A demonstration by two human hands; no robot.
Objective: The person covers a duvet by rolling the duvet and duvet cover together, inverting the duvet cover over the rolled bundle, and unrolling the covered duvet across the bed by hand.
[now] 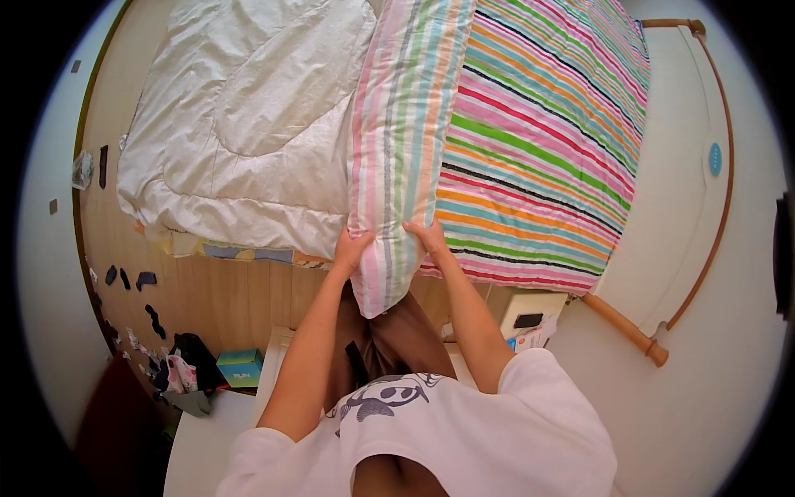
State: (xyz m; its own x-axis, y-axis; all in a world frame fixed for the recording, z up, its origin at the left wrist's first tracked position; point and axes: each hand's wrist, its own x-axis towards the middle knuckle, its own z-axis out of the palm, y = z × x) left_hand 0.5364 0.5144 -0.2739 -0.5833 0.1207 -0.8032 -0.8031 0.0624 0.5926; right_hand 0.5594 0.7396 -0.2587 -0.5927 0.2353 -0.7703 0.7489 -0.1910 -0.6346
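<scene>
A folded strip of pastel-striped quilt (406, 124) runs across the bed, its near end hanging over the edge by my legs. My left hand (353, 249) grips the left side of this strip, fingers closed on the fabric. On the right side, my right hand (427, 238) is closed on the same quilt. White quilted bedding (257, 108) lies to the left of the strip. Brightly striped bedding (538, 149) spreads out to its right, towards the headboard.
A white headboard (683, 149) with wooden posts stands at the right. Beside it, a phone (528, 320) rests on a nightstand. Dark socks (155, 321), a bag (195, 364) and a teal box (240, 368) are at the lower left.
</scene>
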